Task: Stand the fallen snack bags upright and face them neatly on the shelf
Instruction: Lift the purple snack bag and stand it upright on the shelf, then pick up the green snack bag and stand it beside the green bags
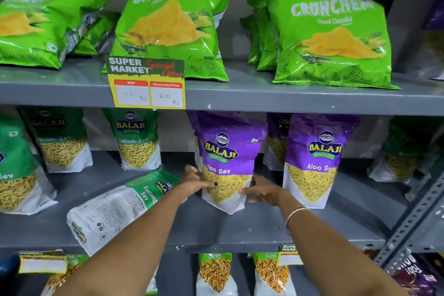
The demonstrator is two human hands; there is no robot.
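Grey metal shelving (pixel 264 98), three tiers in view
Top tier: green Crunchem chip bags; one leaning upright at centre (pixel 170 24), one front-facing at right (pixel 334 41) with more stacked behind it, others lying over at left (pixel 43 26)
Middle tier, left: green Ratlami Sev pouches standing along the back (pixel 138 139), one large pouch at the far left edge (pixel 16 170)
Middle tier, front: one Ratlami Sev pouch (pixel 120 206) fallen flat, back panel up, top end pointing toward the hands
Middle tier, right: purple Aloo Sev pouch (pixel 314 158) upright, more behind
Middle tier, centre: purple Aloo Sev pouch, held (pixel 228 163), upright, slightly tilted, base on the shelf
Price card (pixel 146 84) clipped to top shelf edge, marked 40 and 20 Rs
Left hand (pixel 194 182): fingers pressed to that pouch's left edge
Right hand (pixel 262 190): fingers on its right lower edge; bangle (pixel 295 216) on wrist
Bottom tier: Garam pouches (pixel 216 274), partly visible
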